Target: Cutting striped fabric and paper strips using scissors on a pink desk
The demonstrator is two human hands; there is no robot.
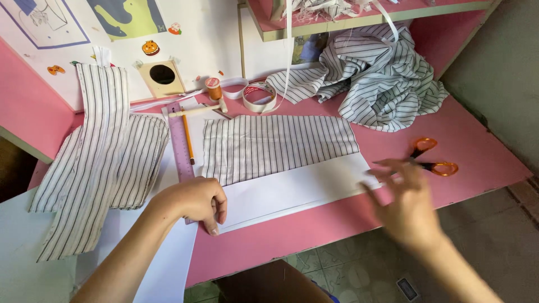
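A cut piece of striped white fabric [275, 145] lies flat on a white paper sheet [292, 193] on the pink table [477, 146]. My left hand [193, 202] rests curled on the paper's near left corner, pressing it down beside a purple ruler [181, 143]. My right hand [407, 202], blurred with fingers spread, hovers at the paper's right edge, just short of orange-handled scissors [429, 160] lying on the table. It holds nothing.
More striped pieces [101, 163] lie at the left, a crumpled striped heap [382, 78] at the back right. A pencil [188, 140], thread spool [213, 88], tape roll [259, 96] and a small wooden block with a hole [163, 76] sit near the back. A pink shelf [359, 17] overhangs.
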